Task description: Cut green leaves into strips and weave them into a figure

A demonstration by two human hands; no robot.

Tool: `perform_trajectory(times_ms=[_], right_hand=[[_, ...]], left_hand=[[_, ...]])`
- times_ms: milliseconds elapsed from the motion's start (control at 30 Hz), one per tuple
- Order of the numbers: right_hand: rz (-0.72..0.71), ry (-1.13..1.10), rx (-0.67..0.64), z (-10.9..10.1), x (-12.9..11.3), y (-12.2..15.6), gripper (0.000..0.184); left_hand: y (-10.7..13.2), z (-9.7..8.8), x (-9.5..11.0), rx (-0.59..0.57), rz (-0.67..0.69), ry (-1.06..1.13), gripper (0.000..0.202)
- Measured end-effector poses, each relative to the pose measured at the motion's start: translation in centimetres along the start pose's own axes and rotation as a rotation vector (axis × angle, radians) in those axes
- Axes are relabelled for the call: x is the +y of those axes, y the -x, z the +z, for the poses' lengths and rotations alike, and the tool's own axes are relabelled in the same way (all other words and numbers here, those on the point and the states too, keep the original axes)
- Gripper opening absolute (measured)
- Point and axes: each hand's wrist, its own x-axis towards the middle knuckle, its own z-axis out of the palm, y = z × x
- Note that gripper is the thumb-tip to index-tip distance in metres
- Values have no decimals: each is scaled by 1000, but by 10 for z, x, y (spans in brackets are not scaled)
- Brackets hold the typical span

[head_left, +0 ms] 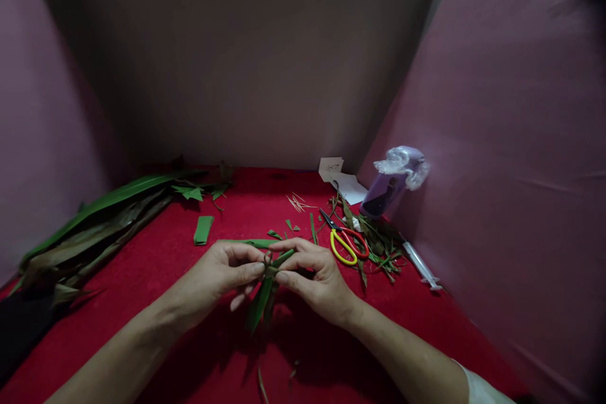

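Between my hands is a small bundle of folded green leaf strips (261, 304), its lower ends hanging down toward me. My left hand (222, 274) pinches the bundle's knotted middle from the left with thumb and index finger. From the right, my right hand (312, 274) grips the same middle, thumb close to the left fingertips. A short green piece sticks up between the right fingers. Just beyond the hands lies a long green leaf strip (255, 243), partly covered by them. What binds the bundle is too small to make out.
Scissors (348, 243) with one yellow and one red handle lie right of my hands, near dried leaf scraps (379, 240) and a syringe (421, 265). Behind are thin sticks (298, 203), white paper (349, 188) and a purple container (386, 189). Long leaves (108, 218) lie left, near a cut leaf piece (203, 230).
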Motion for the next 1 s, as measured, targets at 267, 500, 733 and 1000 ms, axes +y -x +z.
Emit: perform_trajectory(times_ms=[267,500,733,1000], right_hand=[[-13,-8,1,0,0,0,8],[8,-33,4,0,-1,-1,12],[-4,8,28,0,2,0,11],[-22,57,64,4,2,0,11]], left_hand=[[1,-2,-2,-34,-14,46,17],[0,-2,-5,-43,-17,100,18],[-4,2,-7,75,-4,112,20],[-5,19,-13,233,34,197,20]])
